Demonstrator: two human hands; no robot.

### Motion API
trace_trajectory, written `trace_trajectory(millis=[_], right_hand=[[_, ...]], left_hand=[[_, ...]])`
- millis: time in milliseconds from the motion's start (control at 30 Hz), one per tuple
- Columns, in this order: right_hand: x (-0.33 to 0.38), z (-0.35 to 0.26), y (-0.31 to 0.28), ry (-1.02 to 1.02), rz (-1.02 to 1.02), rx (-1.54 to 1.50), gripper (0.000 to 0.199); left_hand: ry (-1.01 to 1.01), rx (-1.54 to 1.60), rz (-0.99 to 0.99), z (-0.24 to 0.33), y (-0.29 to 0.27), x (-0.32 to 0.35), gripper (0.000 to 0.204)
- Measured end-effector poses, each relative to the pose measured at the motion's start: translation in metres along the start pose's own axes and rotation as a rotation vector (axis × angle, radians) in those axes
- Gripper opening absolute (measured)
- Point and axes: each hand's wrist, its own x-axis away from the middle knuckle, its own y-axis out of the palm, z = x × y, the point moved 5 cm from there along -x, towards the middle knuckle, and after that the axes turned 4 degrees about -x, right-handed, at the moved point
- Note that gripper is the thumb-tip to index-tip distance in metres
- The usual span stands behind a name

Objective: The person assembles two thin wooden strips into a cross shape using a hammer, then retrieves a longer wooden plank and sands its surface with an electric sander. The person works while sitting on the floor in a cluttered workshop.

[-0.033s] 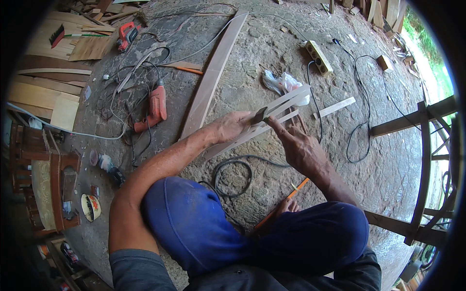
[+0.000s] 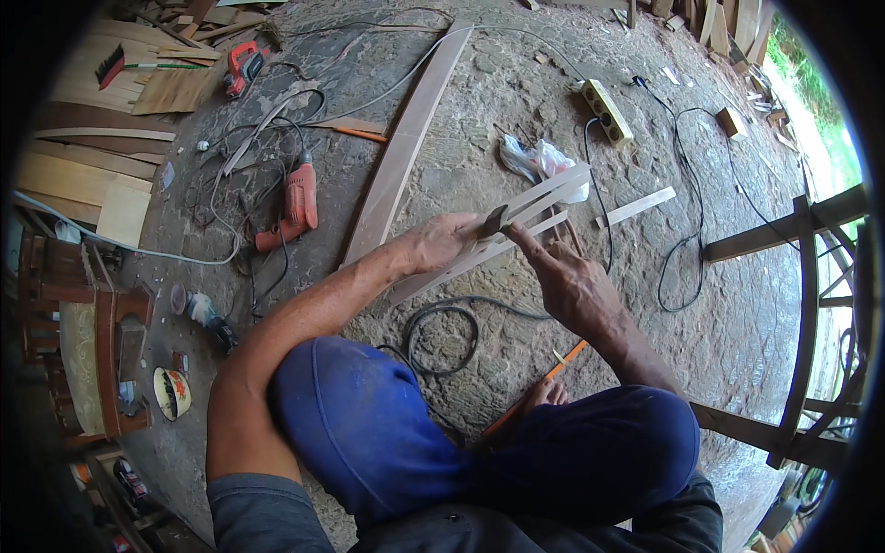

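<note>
My left hand [image 2: 447, 241] is closed around several thin, pale wooden strips [image 2: 544, 195], which slant up to the right over the floor. A small brown block [image 2: 495, 219] lies across the strips beside its fingertips. From the right, my right hand [image 2: 576, 288] reaches in with its index finger extended to the block's near end. Its other fingers are curled, and what they hold, if anything, is hidden. Between my knees, by my bare foot [image 2: 548, 394], a slender orange thing [image 2: 566, 358] lies on the ground.
A long board [image 2: 406, 147] lies ahead. Left of it are a red drill [image 2: 297, 205], a red power tool [image 2: 243, 67] and a grinder [image 2: 205, 315]. To the right are a power strip [image 2: 606, 112], a plastic bag [image 2: 553, 164], a loose strip [image 2: 636, 206], cables and a wooden frame [image 2: 802, 323].
</note>
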Motion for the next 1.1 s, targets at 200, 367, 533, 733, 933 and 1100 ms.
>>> trace_trajectory(millis=[200,367,533,733,933,1100], right_hand=[[0.011,0.048,0.024,0.115,0.355,-0.346,0.048],[0.019,0.152,0.074,0.543,0.501,-0.410,0.023],[0.021,0.194,0.127,0.506,0.554,-0.270,0.035],[0.001,0.242,0.137,0.660,0.434,-0.319,0.036],[0.009,0.262,0.130,0.707,0.411,-0.262,0.027],[0.040,0.293,0.113,0.817,0.478,-0.147,0.025]], left_hand=[[0.103,0.041,0.063,-0.013,0.002,-0.002,0.041],[0.184,0.125,0.035,-0.028,0.001,-0.014,0.041],[0.085,0.140,0.015,-0.030,0.001,-0.011,0.044],[0.122,0.150,0.016,-0.017,-0.003,-0.006,0.043],[0.071,0.077,0.022,-0.014,-0.004,0.000,0.045],[0.067,0.096,0.000,-0.009,-0.007,0.001,0.051]])
